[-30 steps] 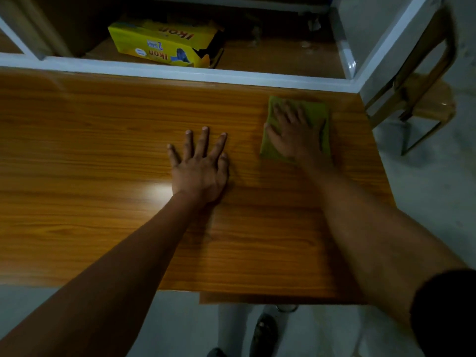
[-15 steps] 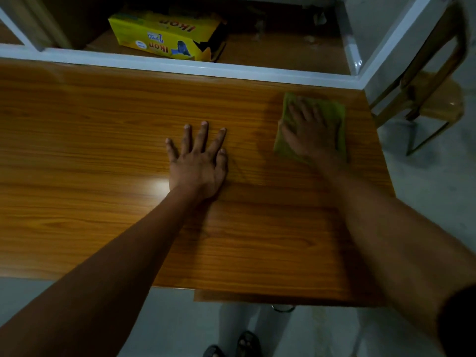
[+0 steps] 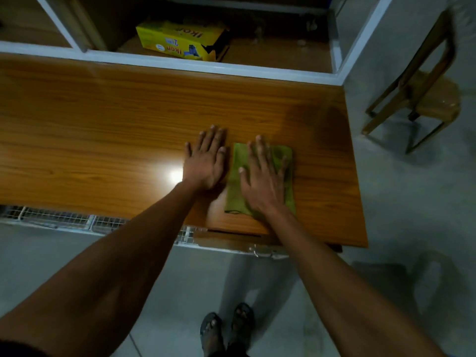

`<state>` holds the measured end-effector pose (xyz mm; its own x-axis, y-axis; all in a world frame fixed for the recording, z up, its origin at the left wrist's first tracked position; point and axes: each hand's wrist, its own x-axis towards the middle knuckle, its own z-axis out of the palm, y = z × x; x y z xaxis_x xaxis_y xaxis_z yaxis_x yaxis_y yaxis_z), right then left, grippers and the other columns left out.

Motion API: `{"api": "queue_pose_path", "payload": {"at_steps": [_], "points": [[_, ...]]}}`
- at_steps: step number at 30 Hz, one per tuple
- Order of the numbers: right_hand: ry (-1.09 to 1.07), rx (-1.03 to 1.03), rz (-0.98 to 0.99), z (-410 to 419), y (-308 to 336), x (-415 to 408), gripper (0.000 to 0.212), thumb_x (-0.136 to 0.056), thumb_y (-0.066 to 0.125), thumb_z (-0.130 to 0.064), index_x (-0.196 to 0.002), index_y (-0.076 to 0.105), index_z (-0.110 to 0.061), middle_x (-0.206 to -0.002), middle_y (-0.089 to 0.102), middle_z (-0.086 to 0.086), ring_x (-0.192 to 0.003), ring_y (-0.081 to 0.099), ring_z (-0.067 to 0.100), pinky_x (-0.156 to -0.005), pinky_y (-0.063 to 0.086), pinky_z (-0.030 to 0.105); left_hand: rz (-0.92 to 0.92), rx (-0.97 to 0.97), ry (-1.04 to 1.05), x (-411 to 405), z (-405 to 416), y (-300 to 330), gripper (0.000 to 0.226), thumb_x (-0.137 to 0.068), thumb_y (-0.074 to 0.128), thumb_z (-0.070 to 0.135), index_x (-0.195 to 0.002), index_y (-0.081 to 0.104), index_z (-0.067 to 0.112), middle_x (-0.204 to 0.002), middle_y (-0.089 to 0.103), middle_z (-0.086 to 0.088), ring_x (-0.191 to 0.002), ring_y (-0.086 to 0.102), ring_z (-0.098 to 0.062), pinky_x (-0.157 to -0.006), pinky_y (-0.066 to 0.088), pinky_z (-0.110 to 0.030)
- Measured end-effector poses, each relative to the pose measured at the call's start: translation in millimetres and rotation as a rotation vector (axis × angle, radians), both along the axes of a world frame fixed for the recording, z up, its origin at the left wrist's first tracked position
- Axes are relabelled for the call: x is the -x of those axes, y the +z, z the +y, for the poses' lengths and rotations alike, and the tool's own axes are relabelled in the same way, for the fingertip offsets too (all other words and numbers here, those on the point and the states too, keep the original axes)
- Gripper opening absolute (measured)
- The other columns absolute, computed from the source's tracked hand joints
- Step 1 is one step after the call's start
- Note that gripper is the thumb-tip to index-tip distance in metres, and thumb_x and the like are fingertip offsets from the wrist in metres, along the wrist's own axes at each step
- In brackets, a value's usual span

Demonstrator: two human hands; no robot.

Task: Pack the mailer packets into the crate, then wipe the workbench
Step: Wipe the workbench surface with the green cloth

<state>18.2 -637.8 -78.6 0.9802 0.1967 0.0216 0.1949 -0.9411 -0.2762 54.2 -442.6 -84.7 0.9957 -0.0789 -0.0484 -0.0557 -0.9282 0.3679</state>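
We see the right hand (image 3: 265,181) pressed flat on a green cloth (image 3: 235,186), fingers (image 3: 260,150) straight and spread, near the front edge of the wooden table (image 3: 103,130). The left hand (image 3: 206,161) lies palm down on the bare wood just beside the cloth, its fingers straight and close together. A yellow box (image 3: 180,41) sits on the shelf behind the table.
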Motion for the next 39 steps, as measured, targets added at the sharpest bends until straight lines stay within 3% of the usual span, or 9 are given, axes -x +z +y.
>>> {"api": "queue_pose_path", "payload": {"at_steps": [7, 10, 16, 20, 24, 28, 32, 35, 39], "points": [[0.255, 0.121, 0.116, -79.3, 2.9, 80.4, 0.082, -0.105, 0.017, -0.066, -0.17, -0.002, -0.02, -0.176, -0.013, 0.006, -0.163, -0.01, 0.023, -0.13, -0.006, 0.057, -0.04, -0.221, -0.408, 131.8, -44.3, 0.9, 0.083, -0.105, 0.015, 0.074, -0.171, 0.0, 0.027, -0.179, -0.005, 0.002, -0.165, -0.007, -0.022, -0.129, 0.008, -0.064], [0.35, 0.22, 0.117, -100.4, -5.1, 109.4, 0.096, -0.1, 0.036, -0.075, -0.17, -0.004, -0.022, -0.176, -0.015, 0.006, -0.163, -0.012, 0.024, -0.13, -0.005, 0.053, -0.022, -0.316, -0.448, 152.3, -43.1, 1.6, 0.086, -0.103, 0.034, 0.067, -0.171, 0.004, 0.025, -0.179, 0.0, -0.001, -0.165, 0.001, -0.026, -0.129, 0.012, -0.064], [0.313, 0.09, 0.003, -80.5, 19.5, 143.8, 0.076, -0.076, 0.088, -0.011, -0.145, 0.058, -0.013, -0.155, 0.054, 0.013, -0.144, 0.051, 0.03, -0.126, 0.026, 0.049, -0.133, -0.261, -0.416, 180.1, -44.4, 33.1, 0.05, -0.094, 0.073, 0.029, -0.142, 0.061, 0.03, -0.148, 0.063, 0.001, -0.128, 0.064, -0.028, -0.109, 0.05, -0.054], [0.213, -0.179, 0.096, -78.1, 43.1, 159.2, 0.036, -0.083, 0.075, -0.006, -0.117, 0.073, -0.017, -0.11, 0.073, 0.008, -0.102, 0.067, 0.03, -0.09, 0.051, 0.036, -0.002, -0.091, -0.298, 197.4, -29.0, 66.3, 0.024, -0.101, 0.066, 0.027, -0.124, 0.072, 0.028, -0.101, 0.076, -0.004, -0.083, 0.071, -0.026, -0.071, 0.055, -0.036], [0.109, -0.427, 0.323, -70.0, 81.1, 154.9, 0.026, -0.095, 0.069, -0.008, -0.115, 0.076, -0.021, -0.108, 0.07, 0.0, -0.084, 0.064, 0.017, -0.065, 0.046, 0.026, 0.274, 0.332, -0.088, 207.9, -3.6, 103.8, 0.008, -0.102, 0.069, 0.016, -0.107, 0.074, 0.013, -0.084, 0.071, 0.0, -0.068, 0.063, -0.013, -0.067, 0.051, -0.031], [0.007, -0.735, 0.426, -45.0, 121.0, 143.0, 0.01, -0.101, 0.07, -0.014, -0.109, 0.076, -0.018, -0.106, 0.074, 0.001, -0.092, 0.068, 0.012, -0.079, 0.054, 0.037, 0.348, 0.75, 0.075, 210.6, 30.0, 133.4, 0.015, -0.103, 0.067, 0.017, -0.115, 0.074, 0.009, -0.106, 0.078, -0.009, -0.095, 0.076, -0.021, -0.082, 0.063, -0.035], [-0.212, -1.336, 0.755, -11.3, 140.1, 143.1, 0.029, -0.096, 0.072, -0.029, -0.124, 0.064, -0.024, -0.119, 0.077, 0.001, -0.109, 0.075, 0.027, -0.093, 0.062, 0.05, 0.327, 1.052, 0.162, 211.7, 66.6, 159.4, 0.024, -0.108, 0.06, 0.018, -0.128, 0.07, 0.008, -0.116, 0.079, -0.009, -0.105, 0.077, -0.024, -0.086, 0.065, -0.038], [-0.135, -1.211, 0.893, 28.2, 129.6, 154.0, 0.05, -0.087, 0.078, -0.033, -0.132, 0.064, -0.016, -0.125, 0.076, 0.008, -0.114, 0.074, 0.031, -0.103, 0.056, 0.054, 0.287, 1.171, 0.307, 212.8, 102.1, 160.8, 0.028, -0.108, 0.062, 0.023, -0.134, 0.067, 0.017, -0.12, 0.078, -0.008, -0.113, 0.074, -0.031, -0.09, 0.063, -0.047], [-0.184, -1.259, 0.856, 104.0, 125.4, 151.1, 0.037, -0.099, 0.069, -0.016, -0.134, 0.062, -0.007, -0.123, 0.077, 0.012, -0.115, 0.073, 0.032, -0.105, 0.055, 0.054, 0.297, 1.301, 0.553, 232.5, 163.6, 141.0, 0.063, -0.098, 0.076, 0.027, -0.154, 0.047, 0.033, -0.129, 0.069, -0.016, -0.116, 0.066, -0.038, -0.099, 0.057, -0.057]]}}
